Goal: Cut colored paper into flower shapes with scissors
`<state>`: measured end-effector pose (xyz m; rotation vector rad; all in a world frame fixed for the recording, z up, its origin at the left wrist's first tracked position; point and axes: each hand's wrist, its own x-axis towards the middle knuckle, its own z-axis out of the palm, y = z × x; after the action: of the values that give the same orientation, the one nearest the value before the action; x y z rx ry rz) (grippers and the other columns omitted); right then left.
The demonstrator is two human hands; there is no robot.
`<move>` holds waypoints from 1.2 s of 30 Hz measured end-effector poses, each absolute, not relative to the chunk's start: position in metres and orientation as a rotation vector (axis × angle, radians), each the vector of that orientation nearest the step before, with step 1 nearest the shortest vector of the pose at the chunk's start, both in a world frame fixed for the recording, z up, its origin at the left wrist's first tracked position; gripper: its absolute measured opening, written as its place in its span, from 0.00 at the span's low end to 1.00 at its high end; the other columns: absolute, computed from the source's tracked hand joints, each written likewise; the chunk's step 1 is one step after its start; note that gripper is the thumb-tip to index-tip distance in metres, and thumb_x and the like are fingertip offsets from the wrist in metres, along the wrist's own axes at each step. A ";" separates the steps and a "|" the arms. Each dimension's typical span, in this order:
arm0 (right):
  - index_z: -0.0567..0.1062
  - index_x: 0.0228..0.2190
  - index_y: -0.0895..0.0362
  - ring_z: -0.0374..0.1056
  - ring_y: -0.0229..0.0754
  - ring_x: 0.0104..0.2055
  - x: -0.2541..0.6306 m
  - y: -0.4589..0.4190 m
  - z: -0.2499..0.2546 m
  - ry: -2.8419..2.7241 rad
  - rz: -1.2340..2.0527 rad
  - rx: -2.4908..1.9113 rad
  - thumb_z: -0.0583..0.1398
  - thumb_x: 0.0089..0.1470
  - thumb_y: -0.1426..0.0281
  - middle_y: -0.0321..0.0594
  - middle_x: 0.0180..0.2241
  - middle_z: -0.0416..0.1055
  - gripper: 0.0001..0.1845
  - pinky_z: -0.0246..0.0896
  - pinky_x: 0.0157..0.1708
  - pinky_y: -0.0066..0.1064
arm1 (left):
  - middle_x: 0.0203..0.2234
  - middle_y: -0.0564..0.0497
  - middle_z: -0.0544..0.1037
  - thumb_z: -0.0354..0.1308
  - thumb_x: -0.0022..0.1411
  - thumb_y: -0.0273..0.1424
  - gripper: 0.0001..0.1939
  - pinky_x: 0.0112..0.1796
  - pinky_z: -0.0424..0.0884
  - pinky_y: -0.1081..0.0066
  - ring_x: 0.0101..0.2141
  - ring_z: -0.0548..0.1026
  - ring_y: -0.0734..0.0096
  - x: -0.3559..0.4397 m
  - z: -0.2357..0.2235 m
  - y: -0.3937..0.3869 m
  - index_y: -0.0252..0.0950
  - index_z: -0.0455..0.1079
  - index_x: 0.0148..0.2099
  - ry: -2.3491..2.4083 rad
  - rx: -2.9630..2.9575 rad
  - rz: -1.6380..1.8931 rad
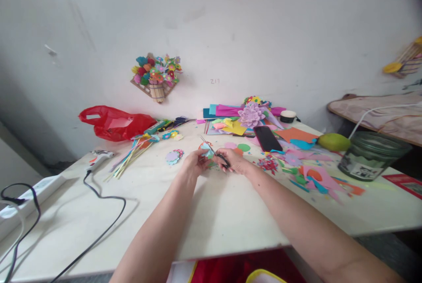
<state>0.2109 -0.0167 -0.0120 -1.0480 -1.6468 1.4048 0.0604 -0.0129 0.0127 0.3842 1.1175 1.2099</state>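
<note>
My right hand (232, 160) is closed round the black handles of a pair of scissors (214, 152), whose blades point up and left. My left hand (195, 162) pinches a small light-blue paper piece (207, 149) at the blades. Both hands meet over the middle of the white table (211, 212). A small paper flower cut-out (174, 156) lies just left of my left hand. Pink and green paper circles (238, 146) lie just beyond my right hand.
A red plastic bag (115, 122) and coloured sticks (132, 157) lie at the left, with a glue gun (99, 158) and its black cable (99, 195). A phone (267, 138), stacked coloured paper (227, 118), scraps (313, 175), a green fruit (333, 142) and a glass jar (371, 155) lie at the right.
</note>
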 end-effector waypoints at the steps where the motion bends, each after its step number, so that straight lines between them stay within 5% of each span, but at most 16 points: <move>1: 0.67 0.29 0.58 0.57 0.29 0.10 0.210 -0.017 -0.013 -1.643 1.400 -1.052 0.64 0.42 0.63 0.27 0.14 0.64 0.15 0.40 0.06 0.19 | 0.16 0.54 0.66 0.58 0.51 0.17 0.06 0.20 0.72 0.74 0.14 0.67 0.76 0.060 0.012 -0.012 0.30 0.66 0.30 1.117 0.386 1.207; 11: 0.67 0.28 0.57 0.56 0.31 0.10 0.196 -0.019 -0.010 -1.555 1.352 -1.188 0.65 0.43 0.65 0.28 0.12 0.63 0.13 0.42 0.06 0.20 | 0.19 0.52 0.69 0.57 0.52 0.17 0.05 0.18 0.70 0.76 0.15 0.69 0.76 0.056 0.007 -0.007 0.30 0.66 0.31 1.095 0.412 1.205; 16: 0.66 0.23 0.57 0.55 0.33 0.10 0.193 -0.007 -0.014 -1.285 1.435 -1.254 0.54 0.54 0.65 0.30 0.10 0.59 0.11 0.49 0.09 0.23 | 0.18 0.52 0.69 0.57 0.51 0.16 0.06 0.18 0.71 0.76 0.14 0.68 0.76 0.054 0.006 -0.005 0.30 0.67 0.31 1.113 0.435 1.221; 22: 0.67 0.30 0.55 0.59 0.31 0.14 0.208 -0.005 -0.016 -1.422 1.125 -1.201 0.67 0.39 0.64 0.29 0.16 0.64 0.17 0.45 0.08 0.19 | 0.16 0.52 0.70 0.59 0.49 0.16 0.06 0.17 0.70 0.77 0.15 0.69 0.76 0.050 0.002 -0.003 0.29 0.68 0.30 1.158 0.588 1.199; 29: 0.66 0.33 0.56 0.61 0.32 0.17 0.216 -0.007 -0.010 -1.341 1.157 -1.049 0.67 0.36 0.60 0.30 0.20 0.67 0.23 0.47 0.10 0.19 | 0.23 0.46 0.77 0.61 0.45 0.18 0.07 0.23 0.73 0.74 0.22 0.75 0.70 0.048 -0.003 -0.005 0.28 0.72 0.30 1.118 0.852 1.084; 36: 0.67 0.33 0.56 0.63 0.32 0.21 0.215 -0.011 -0.007 -1.318 1.248 -0.976 0.68 0.33 0.69 0.28 0.21 0.66 0.22 0.56 0.18 0.22 | 0.23 0.45 0.78 0.64 0.41 0.20 0.06 0.23 0.71 0.75 0.20 0.74 0.71 0.049 -0.004 -0.008 0.28 0.73 0.28 1.084 1.010 0.993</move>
<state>0.2151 -0.0108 -0.0071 -0.9758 -1.3182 1.2478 0.0488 -0.0084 -0.0041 1.0095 1.0839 0.9927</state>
